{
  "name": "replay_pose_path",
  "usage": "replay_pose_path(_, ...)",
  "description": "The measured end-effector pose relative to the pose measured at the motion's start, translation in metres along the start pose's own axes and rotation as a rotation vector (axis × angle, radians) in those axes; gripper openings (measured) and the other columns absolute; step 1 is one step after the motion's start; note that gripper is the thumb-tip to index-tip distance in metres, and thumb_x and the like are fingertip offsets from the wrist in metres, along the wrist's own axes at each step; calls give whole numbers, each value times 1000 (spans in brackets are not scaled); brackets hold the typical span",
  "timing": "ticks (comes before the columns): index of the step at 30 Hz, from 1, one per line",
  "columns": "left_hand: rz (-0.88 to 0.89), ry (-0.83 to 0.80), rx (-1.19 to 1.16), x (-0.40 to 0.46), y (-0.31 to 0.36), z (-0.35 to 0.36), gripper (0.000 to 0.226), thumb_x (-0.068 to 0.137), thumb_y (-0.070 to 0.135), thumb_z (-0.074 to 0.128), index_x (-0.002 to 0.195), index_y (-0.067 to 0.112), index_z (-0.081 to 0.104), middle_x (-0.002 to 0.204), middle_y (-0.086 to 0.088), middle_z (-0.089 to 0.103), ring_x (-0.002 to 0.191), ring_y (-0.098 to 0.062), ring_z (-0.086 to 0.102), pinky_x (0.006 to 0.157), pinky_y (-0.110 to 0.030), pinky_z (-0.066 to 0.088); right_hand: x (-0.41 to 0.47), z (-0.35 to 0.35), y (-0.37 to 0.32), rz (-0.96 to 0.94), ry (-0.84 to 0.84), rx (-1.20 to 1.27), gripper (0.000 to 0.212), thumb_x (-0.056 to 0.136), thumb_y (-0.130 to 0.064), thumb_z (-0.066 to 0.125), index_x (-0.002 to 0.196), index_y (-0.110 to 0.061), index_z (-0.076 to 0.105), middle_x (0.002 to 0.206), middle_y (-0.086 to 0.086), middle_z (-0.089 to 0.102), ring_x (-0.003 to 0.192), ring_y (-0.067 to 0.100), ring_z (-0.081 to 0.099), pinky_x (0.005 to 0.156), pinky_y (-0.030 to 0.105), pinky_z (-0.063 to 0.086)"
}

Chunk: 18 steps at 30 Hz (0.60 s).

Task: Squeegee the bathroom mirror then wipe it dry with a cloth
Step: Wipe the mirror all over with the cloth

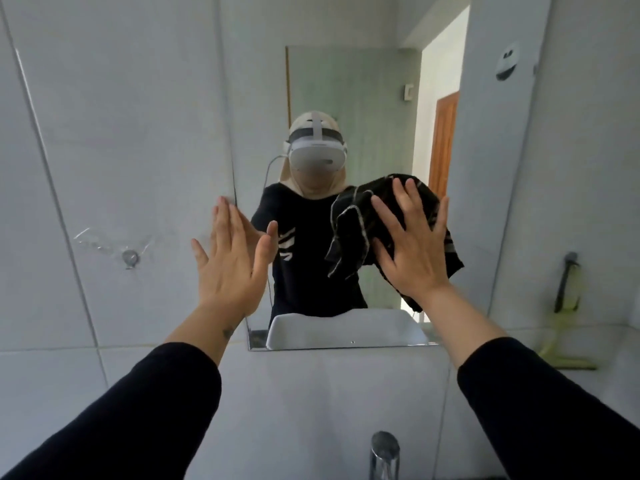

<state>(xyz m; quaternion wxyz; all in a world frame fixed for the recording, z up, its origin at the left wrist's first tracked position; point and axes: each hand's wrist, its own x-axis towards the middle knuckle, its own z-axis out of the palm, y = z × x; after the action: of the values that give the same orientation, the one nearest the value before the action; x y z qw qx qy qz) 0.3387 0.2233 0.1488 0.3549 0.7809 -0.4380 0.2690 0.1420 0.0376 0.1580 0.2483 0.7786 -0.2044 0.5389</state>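
— Nearest to us, at the bottom edge, stands the chrome tap (383,453), and our two black sleeves (138,410) reach up past it toward the mirror (346,81). What do our hands look like?

— Our right hand (414,249) lies flat, fingers spread, pressing the dark cloth (353,220) against the glass on the right part of the mirror. The cloth bunches out around the palm, with pale stitching showing along its edges.

— And our left?

— Our left hand (230,258) is spread open and empty, its fingertips at the mirror's left edge, where glass meets the tiled wall (104,116). We cannot tell if it touches.

— Where do we see the squeegee?

— The yellow-green squeegee (564,327) leans against the wall at far right, well apart from both hands, its blade resting on the ledge (609,341).

— Anything else on the wall?

— A small round metal fitting (131,258) sits on a tile to our left.
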Motion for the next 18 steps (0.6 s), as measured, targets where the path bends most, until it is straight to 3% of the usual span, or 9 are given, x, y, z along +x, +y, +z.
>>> replay_pose_path(10,4,22,66,2,-2,10,80,89,63,1,148,11,-13,156,4,-25,142,-9,-20,115,-55,-2,-39,-10,63,289,-5,-30,59,92,-24,39,149,-33,25,160,15,7,149,27,3,111,62,-5)
replay_pose_path(16,3,43,13,0,2,12,86,88,66,11,148,9,-13,157,0,-21,141,-6,-22,116,-53,0,-85,0,81,426,-45,-28,70,96,-42,42,150,-41,-2,161,15,-3,149,27,-5,110,68,-5)
replay_pose_path(18,2,46,5,0,3,12,89,87,68,13,148,9,-13,157,-1,-20,142,-8,-21,116,-53,1,-101,4,75,429,-71,-38,73,95,-46,43,150,-41,-4,160,15,-5,149,29,-6,110,70,-4)
